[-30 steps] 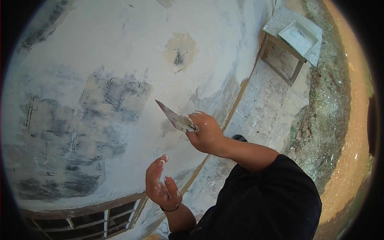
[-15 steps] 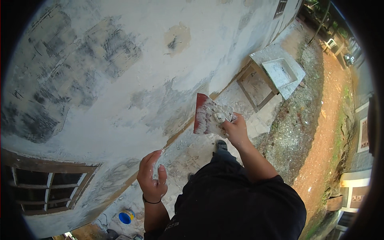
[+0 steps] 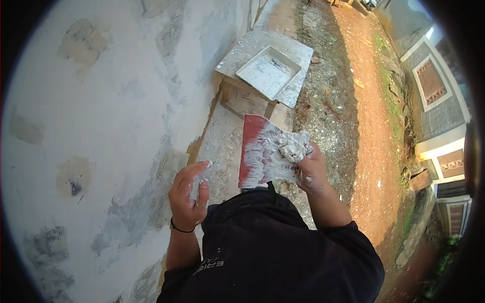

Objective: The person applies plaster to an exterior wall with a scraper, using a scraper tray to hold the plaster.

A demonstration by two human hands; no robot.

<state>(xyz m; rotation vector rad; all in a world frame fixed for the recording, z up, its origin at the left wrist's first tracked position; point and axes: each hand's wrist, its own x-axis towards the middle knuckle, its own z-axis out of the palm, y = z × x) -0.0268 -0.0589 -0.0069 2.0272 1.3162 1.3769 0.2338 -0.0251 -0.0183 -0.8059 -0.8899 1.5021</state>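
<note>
In my right hand [image 3: 314, 171] is a wide red putty spreader [image 3: 252, 151], its fingers and thumb closed round the narrow end. White putty [image 3: 294, 147] lies in a thick lump near my thumb and is smeared thinly across the blade, leaving a red strip along the left edge. My left hand [image 3: 187, 202] is raised beside the wall, fingers bent and apart from the thumb, with white paste on the fingertips and nothing held. A dark band circles that wrist. The patched, whitish wall [image 3: 116, 116] rises on my left, with beige and dark grey spots.
Ahead stands a paste-splashed table [image 3: 240, 50] with a white rectangular tray [image 3: 270, 73] on it, close to the wall. Gravelly ground [image 3: 328, 101] and an orange dirt path [image 3: 371, 126] run along the right. Beyond them is another building [image 3: 439, 121] with framed windows.
My view has turned and moved forward, so the table and tray appear nearer and farther left. The window and blue bucket have left the picture. My right hand still grips the spreader.
</note>
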